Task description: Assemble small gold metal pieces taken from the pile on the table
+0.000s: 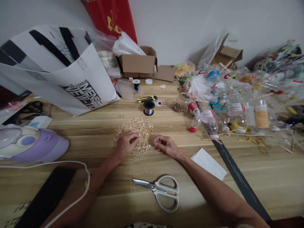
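A loose pile of small gold and silver jewellery pieces (pixel 137 126) lies on the wooden table. My left hand (pixel 125 145) rests over the pile's lower left part, thumb and fingers pinched together. At the right edge of the pile is my right hand (pixel 165 146), its fingertips also closed in a pinch. Anything held between either set of fingers is too small to make out. Below the hands lies a short piece of chain (pixel 142 158) with a ring in it. A smaller bit of chain (pixel 148 172) lies nearer me, above the grey-handled scissors (pixel 163 191).
Beyond the pile stand a wire spool (pixel 148 109) and a yellow-black utility knife (pixel 146 99). Plastic bottles (pixel 209 117) crowd the right side. On the left are a white paper bag (pixel 78 82), a purple appliance (pixel 42 147), a black phone-like slab (pixel 47 196) and a white cable (pixel 87 177).
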`<state>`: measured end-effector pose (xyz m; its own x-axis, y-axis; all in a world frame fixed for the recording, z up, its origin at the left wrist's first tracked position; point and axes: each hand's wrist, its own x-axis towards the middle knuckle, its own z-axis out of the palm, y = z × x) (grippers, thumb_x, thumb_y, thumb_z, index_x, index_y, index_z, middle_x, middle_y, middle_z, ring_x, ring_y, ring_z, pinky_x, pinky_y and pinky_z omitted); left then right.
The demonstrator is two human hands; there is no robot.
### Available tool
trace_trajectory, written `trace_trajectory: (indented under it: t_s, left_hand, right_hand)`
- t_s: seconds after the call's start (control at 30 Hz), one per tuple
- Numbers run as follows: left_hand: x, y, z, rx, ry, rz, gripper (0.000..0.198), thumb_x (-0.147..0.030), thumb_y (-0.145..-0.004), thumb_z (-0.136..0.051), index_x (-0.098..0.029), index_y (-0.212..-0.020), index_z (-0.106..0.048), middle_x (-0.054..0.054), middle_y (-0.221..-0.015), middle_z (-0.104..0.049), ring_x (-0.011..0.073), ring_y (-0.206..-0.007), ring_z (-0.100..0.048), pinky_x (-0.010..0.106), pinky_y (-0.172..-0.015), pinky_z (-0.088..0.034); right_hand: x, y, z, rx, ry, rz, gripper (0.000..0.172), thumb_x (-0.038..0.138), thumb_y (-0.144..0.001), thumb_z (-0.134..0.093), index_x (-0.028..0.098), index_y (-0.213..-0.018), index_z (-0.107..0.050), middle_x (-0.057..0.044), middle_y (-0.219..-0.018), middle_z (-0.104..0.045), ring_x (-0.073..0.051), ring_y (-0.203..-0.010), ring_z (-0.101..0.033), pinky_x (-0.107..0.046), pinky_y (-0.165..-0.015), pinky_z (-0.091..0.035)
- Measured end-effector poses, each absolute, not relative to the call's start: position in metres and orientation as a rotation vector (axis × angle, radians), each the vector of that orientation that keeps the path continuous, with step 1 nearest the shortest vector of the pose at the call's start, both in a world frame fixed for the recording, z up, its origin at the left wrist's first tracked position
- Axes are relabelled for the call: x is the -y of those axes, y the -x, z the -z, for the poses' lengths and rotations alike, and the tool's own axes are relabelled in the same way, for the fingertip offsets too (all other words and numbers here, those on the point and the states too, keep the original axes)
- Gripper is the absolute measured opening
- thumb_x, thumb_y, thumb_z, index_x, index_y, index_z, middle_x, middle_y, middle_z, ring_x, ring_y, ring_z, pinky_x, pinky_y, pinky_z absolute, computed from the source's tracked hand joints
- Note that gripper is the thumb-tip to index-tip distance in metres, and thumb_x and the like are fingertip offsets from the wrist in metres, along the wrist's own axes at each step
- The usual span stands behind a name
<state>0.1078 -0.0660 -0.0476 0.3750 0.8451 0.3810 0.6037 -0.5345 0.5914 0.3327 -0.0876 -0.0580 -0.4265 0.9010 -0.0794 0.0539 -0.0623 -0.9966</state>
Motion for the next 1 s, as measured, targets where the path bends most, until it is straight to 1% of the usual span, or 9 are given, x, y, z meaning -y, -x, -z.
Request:
trace_trajectory:
  t_s: [0.13,0.23,0.4,0.53,0.83,1.0]
  left_hand:
    - [0.0618,-0.1037,0.0504,-1.254,-2.274,-0.952,0.011,-0.020,-0.081,-0.058,-0.015,-0.073,-0.062,0.003,-0.070,-0.061,0.0141,-0.069,-0.054,0.027,-0.067,-0.042]
    - [0.0627,-0.1053,0.0505,-1.144,-2.369,-0.909,0.008,-0.021,-0.079,-0.061,-0.016,-0.073,-0.064,0.002,-0.069,-0.062,0.0148,-0.071,-0.053,0.028,-0.070,-0.042]
    - [0.0680,-0.1083,0.0455,-0.902,-2.520,-0.665,0.010,-0.027,-0.076,-0.066,-0.017,-0.080,-0.067,0.005,-0.079,-0.063,0.0184,-0.085,-0.051,0.032,-0.078,-0.041]
    - [0.0700,-0.1080,0.0421,-0.843,-2.546,-0.537,0.010,-0.026,-0.079,-0.063,-0.017,-0.081,-0.068,0.006,-0.081,-0.061,0.0190,-0.088,-0.048,0.032,-0.079,-0.040]
    - [0.0671,-0.1070,0.0442,-0.877,-2.535,-0.553,0.012,-0.023,-0.082,-0.058,-0.017,-0.080,-0.068,0.006,-0.079,-0.061,0.0188,-0.088,-0.049,0.033,-0.080,-0.040]
    - [0.0650,-0.1069,0.0422,-0.919,-2.536,-0.579,0.011,-0.020,-0.082,-0.057,-0.017,-0.078,-0.067,0.004,-0.079,-0.063,0.0170,-0.083,-0.051,0.032,-0.080,-0.040]
  right_hand:
    - [0.0869,-0.3330,0.0596,1.538,1.063,-1.563,0.028,0.042,-0.079,-0.059,0.014,-0.081,-0.054,0.003,-0.061,-0.050,-0.006,-0.049,-0.042,-0.017,-0.043,-0.033]
    - [0.0865,-0.3332,0.0604,1.541,1.064,-1.557,0.027,0.041,-0.079,-0.059,0.014,-0.081,-0.054,0.002,-0.062,-0.050,-0.006,-0.049,-0.042,-0.017,-0.043,-0.033]
    - [0.0868,-0.3334,0.0596,1.551,1.063,-1.551,0.028,0.042,-0.080,-0.059,0.014,-0.082,-0.054,0.002,-0.063,-0.051,-0.006,-0.050,-0.042,-0.017,-0.044,-0.034]
    - [0.0871,-0.3338,0.0594,1.561,1.069,-1.551,0.028,0.042,-0.080,-0.059,0.014,-0.082,-0.054,0.002,-0.062,-0.050,-0.006,-0.049,-0.042,-0.017,-0.044,-0.033]
    - [0.0864,-0.3332,0.0599,1.570,1.073,-1.531,0.028,0.042,-0.079,-0.059,0.014,-0.082,-0.056,0.002,-0.063,-0.050,-0.006,-0.050,-0.042,-0.017,-0.045,-0.035]
    - [0.0861,-0.3328,0.0615,1.563,1.060,-1.539,0.029,0.043,-0.079,-0.059,0.014,-0.081,-0.055,0.002,-0.062,-0.050,-0.007,-0.050,-0.043,-0.018,-0.044,-0.034]
